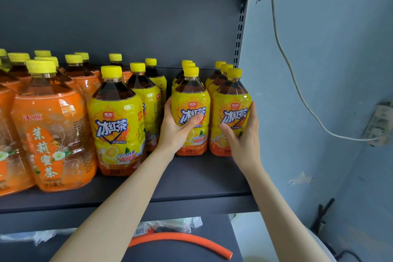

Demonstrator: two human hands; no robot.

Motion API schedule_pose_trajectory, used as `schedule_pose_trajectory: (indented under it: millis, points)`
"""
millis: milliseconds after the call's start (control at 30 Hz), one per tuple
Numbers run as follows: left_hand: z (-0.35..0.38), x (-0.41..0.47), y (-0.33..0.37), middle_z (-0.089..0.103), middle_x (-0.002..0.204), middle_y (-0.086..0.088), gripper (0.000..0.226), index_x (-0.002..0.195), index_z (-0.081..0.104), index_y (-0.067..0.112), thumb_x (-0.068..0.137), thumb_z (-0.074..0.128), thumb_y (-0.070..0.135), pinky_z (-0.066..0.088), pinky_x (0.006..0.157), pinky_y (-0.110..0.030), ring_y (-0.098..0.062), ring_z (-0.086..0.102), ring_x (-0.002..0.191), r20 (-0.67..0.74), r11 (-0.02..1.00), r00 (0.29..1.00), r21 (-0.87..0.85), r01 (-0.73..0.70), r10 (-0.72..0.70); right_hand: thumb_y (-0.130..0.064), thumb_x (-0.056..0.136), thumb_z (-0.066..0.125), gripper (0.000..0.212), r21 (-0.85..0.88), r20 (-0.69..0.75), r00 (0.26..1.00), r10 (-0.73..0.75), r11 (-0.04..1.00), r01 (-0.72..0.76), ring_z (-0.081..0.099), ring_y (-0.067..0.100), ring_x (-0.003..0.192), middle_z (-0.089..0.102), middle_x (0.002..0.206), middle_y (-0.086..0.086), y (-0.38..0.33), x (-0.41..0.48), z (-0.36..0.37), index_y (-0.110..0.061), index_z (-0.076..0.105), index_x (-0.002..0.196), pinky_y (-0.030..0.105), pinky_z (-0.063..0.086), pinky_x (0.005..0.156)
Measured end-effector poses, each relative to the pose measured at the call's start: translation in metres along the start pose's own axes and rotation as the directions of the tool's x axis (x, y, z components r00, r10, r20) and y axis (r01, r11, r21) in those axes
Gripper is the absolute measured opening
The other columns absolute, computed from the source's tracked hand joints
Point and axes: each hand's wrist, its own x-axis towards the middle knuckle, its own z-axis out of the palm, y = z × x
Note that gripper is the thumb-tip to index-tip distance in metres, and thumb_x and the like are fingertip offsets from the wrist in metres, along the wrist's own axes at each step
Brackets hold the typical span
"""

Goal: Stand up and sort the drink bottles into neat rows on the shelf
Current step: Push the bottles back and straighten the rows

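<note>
Yellow-labelled iced tea bottles stand upright in rows on the dark shelf (191, 178). My left hand (178, 127) grips the front bottle (191, 100) of the second row from the right, thumb across its label. My right hand (244, 136) holds the front bottle (230, 104) of the rightmost row, fingers round its right side. Two more bottles stand behind each. Another row of yellow bottles, with its front one (117, 121) nearer the shelf edge, stands to the left.
Orange-labelled jasmine tea bottles (53, 132) crowd the shelf's left part. The shelf upright (239, 34) and a blue wall with a white cable (297, 83) bound the right side. An orange hose (182, 238) lies on the lower shelf.
</note>
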Motion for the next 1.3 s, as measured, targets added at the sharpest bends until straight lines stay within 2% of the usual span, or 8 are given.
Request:
schedule_pose_trajectory:
  millis: [333,600,733,900,1000,1100,1200,1300]
  points:
    - [-0.001,0.0,0.002,0.055,0.123,0.005,0.082,0.142,0.031,0.021,0.075,0.077,0.03,0.047,0.073,-0.007,-0.005,0.056,0.102,0.008,0.999,1.0,0.036,0.008,-0.008,-0.04,0.086,0.067,0.091,-0.04,0.003,0.999,0.04,0.998,-0.039,0.041,0.02,0.135,0.032,0.152,0.003,-0.003,0.0,0.0,-0.024,0.009,0.154,0.037,0.042,0.098]
    - [-0.008,-0.021,0.018,0.048,0.14,0.001,0.093,0.148,0.023,0.021,0.075,0.075,0.043,0.044,0.102,-0.039,-0.018,0.047,0.126,-0.011,0.986,0.992,0.11,0.129,-0.129,-0.035,0.089,0.067,0.09,-0.122,0.052,0.996,0.078,0.99,-0.071,0.034,0.024,0.139,0.029,0.154,0.006,-0.021,-0.007,-0.011,-0.022,0.007,0.155,0.04,0.038,0.105]
    - [-0.026,-0.059,0.027,0.046,0.141,-0.003,0.067,0.142,0.037,0.015,0.086,0.065,0.038,0.039,0.097,-0.025,-0.016,0.044,0.129,-0.084,0.968,0.994,0.237,0.083,-0.065,-0.026,0.091,0.066,0.064,-0.116,-0.035,0.998,-0.05,0.992,0.046,0.04,0.022,0.131,0.038,0.146,0.005,-0.037,-0.03,-0.012,-0.016,0.036,0.146,0.032,0.04,0.099]
    - [-0.064,-0.107,0.038,0.064,0.096,0.0,0.013,0.102,0.059,0.016,0.09,0.063,0.016,0.048,0.07,-0.012,-0.005,0.059,0.087,-0.302,0.933,0.926,0.341,-0.116,0.226,-0.019,0.092,0.066,0.019,0.076,0.064,0.996,-0.069,0.995,0.064,0.062,0.016,0.096,0.059,0.112,0.004,-0.062,-0.054,0.011,-0.01,0.064,0.108,0.018,0.049,0.078]
    - [-0.086,-0.116,0.038,0.055,0.1,0.0,0.018,0.105,0.055,0.01,0.089,0.063,0.011,0.046,0.075,-0.016,-0.014,0.056,0.091,-0.403,0.908,0.867,0.401,-0.122,0.294,-0.02,0.092,0.066,0.008,0.193,0.189,0.98,-0.069,0.981,0.032,0.061,-0.001,0.083,0.066,0.104,0.004,-0.08,-0.065,0.036,-0.018,0.065,0.099,0.007,0.045,0.069]
    - [-0.104,-0.115,0.035,0.05,0.12,-0.007,0.037,0.123,0.048,0.003,0.089,0.062,0.009,0.044,0.092,-0.023,-0.02,0.051,0.112,-0.411,0.901,0.869,0.427,-0.082,0.274,-0.031,0.091,0.066,0.03,0.274,0.328,0.943,-0.05,0.961,-0.044,0.062,0.005,0.1,0.067,0.114,-0.001,-0.095,-0.07,0.065,-0.017,0.061,0.117,0.013,0.05,0.08]
    - [-0.114,-0.118,0.033,0.048,0.134,-0.008,0.047,0.135,0.041,0.006,0.092,0.058,0.012,0.035,0.1,-0.011,-0.016,0.046,0.123,-0.372,0.917,0.9,0.394,-0.069,0.228,-0.048,0.083,0.066,0.062,0.353,0.442,0.897,-0.023,0.923,-0.151,0.056,0.003,0.114,0.056,0.123,-0.018,-0.11,-0.069,0.091,-0.024,0.045,0.137,0.014,0.051,0.086]
    - [-0.122,-0.119,0.031,0.05,0.135,-0.004,0.044,0.136,0.043,0.008,0.094,0.055,0.012,0.044,0.102,-0.03,-0.015,0.047,0.124,-0.354,0.927,0.907,0.364,-0.092,0.228,-0.057,0.072,0.065,0.084,0.371,0.507,0.862,0.009,0.9,-0.228,0.059,-0.003,0.108,0.056,0.109,-0.031,-0.122,-0.069,0.111,-0.029,0.033,0.144,0.02,0.053,0.089]
